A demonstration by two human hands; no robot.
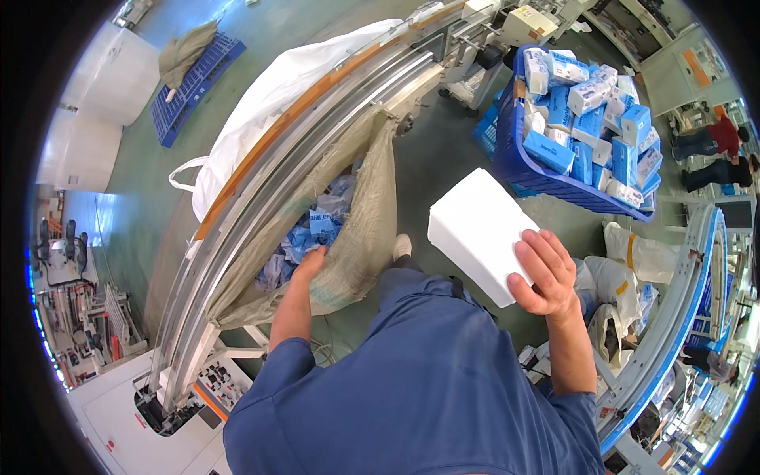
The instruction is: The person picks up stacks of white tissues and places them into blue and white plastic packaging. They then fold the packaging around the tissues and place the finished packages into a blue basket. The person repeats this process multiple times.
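My right hand [548, 273] is closed on one end of a white block of folded tissues [481, 229], held up in front of me with its wrapper off. My left hand [311, 264] reaches into the mouth of an open woven sack [362, 214] hung from the conveyor rail. Its fingers pinch a crumpled blue plastic wrapper [323, 225], and the fingertips are partly hidden. Other crumpled blue and clear wrappers [273, 271] lie in the sack beneath that hand.
A blue plastic basket [566, 188] piled with blue-and-white tissue packs [587, 123] stands ahead to the right. A curved conveyor rail [273, 150] runs along my left, with a white bulk bag [265, 103] behind it. Filled white sacks [613, 285] sit at my right.
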